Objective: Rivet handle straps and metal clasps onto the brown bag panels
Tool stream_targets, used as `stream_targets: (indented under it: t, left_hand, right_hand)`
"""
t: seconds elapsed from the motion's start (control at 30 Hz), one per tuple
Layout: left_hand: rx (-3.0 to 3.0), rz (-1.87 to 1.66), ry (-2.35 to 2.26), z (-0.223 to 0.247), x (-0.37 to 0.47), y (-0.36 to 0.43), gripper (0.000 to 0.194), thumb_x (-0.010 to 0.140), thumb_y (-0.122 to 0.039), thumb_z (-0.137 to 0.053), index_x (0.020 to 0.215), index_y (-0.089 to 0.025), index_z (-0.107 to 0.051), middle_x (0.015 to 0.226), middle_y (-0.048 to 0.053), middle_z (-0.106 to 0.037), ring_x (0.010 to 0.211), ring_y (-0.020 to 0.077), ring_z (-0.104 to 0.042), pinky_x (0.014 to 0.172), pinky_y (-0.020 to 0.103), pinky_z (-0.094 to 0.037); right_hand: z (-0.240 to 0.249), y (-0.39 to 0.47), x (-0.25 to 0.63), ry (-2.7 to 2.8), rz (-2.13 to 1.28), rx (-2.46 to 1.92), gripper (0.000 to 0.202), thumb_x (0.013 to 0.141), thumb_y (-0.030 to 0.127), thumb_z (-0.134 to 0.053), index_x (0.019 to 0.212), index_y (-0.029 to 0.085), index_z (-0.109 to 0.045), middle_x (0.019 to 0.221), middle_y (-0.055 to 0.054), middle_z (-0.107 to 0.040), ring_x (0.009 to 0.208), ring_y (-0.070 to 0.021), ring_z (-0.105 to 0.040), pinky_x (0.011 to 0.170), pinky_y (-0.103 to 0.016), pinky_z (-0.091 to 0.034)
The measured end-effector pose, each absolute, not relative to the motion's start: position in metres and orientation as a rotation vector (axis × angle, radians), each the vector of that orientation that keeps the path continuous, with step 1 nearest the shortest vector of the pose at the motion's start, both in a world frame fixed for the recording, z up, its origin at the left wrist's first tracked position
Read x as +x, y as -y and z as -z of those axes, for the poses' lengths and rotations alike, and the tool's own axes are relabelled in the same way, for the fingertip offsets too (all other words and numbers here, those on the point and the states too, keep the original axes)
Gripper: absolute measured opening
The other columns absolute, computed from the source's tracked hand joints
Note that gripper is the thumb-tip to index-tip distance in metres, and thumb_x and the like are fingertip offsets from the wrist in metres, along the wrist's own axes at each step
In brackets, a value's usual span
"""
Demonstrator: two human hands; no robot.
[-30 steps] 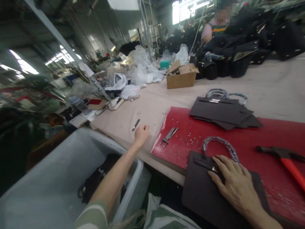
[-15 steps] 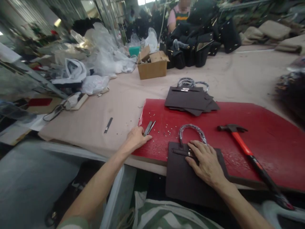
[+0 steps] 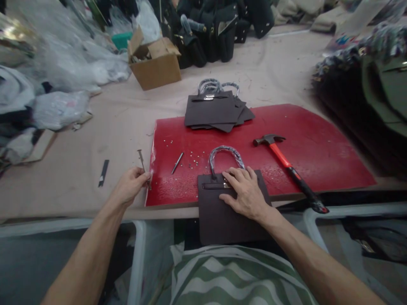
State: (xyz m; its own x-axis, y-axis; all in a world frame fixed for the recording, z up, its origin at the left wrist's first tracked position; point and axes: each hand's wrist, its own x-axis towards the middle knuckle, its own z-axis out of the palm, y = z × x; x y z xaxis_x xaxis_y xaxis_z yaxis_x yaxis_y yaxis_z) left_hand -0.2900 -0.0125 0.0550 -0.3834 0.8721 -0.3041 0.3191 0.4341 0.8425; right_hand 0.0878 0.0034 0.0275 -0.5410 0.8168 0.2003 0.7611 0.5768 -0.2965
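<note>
My left hand (image 3: 131, 185) pinches a thin metal tool (image 3: 141, 159) upright at the left edge of the red mat (image 3: 324, 148). My right hand (image 3: 243, 190) lies with fingers spread on a dark brown bag panel (image 3: 216, 216), beside its metal clasp. The panel has a plastic-wrapped handle (image 3: 226, 149) and hangs over the table's front edge. A metal rod (image 3: 177, 163) lies on the mat near small scattered bits (image 3: 194, 161). To the right rests a claw hammer (image 3: 281, 156) with an orange and black handle.
Stacked brown bag panels (image 3: 213, 112) sit at the mat's back edge. Beyond are a cardboard box (image 3: 155, 70), plastic bags (image 3: 62, 110) and black bags (image 3: 213, 34). A dark strip (image 3: 103, 173) lies left. A dark pile (image 3: 349, 84) stands right, and grey bins (image 3: 140, 254) stand below.
The view has turned right and down. My left hand has moved left with one metal tool, while the rod now lies apart on the mat. My right hand remains on the panel.
</note>
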Motion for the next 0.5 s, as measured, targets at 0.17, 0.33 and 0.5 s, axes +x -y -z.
stream_targets:
  t: [0.17, 0.33, 0.5]
  left_hand:
    - [0.742, -1.289, -1.534, -0.056, -0.241, 0.036, 0.052, 0.059, -0.046, -0.089, 0.089, -0.013, -0.062, 0.079, 0.004, -0.071, 0.068, 0.0169, -0.069, 0.067, 0.029, -0.057]
    - [0.696, -1.487, -1.338, -0.034, -0.171, 0.042, 0.045, 0.066, -0.042, -0.088, 0.094, -0.015, -0.066, 0.088, 0.003, -0.072, 0.078, 0.0160, -0.071, 0.077, 0.029, -0.059]
    - [1.014, -1.439, -1.386, -0.016, -0.143, 0.043, 0.035, 0.082, -0.043, -0.077, 0.102, -0.015, -0.069, 0.092, 0.007, -0.075, 0.083, 0.0170, -0.073, 0.079, 0.029, -0.060]
  right_hand:
    - [-0.028, 0.006, 0.092, 2.524, -0.260, -1.297, 0.069, 0.082, 0.060, -0.069, 0.138, 0.021, -0.056, 0.135, -0.013, -0.057, 0.123, -0.0320, -0.049, 0.117, -0.058, -0.019]
    - [-0.034, 0.010, 0.085, 2.551, -0.145, -1.346, 0.074, 0.082, 0.058, -0.071, 0.144, 0.023, -0.051, 0.136, -0.015, -0.055, 0.126, -0.0347, -0.046, 0.117, -0.062, -0.016]
    - [-0.031, 0.004, 0.078, 2.632, -0.189, -1.251, 0.071, 0.085, 0.060, -0.066, 0.142, 0.020, -0.054, 0.145, -0.017, -0.050, 0.134, -0.0391, -0.039, 0.115, -0.066, -0.018]
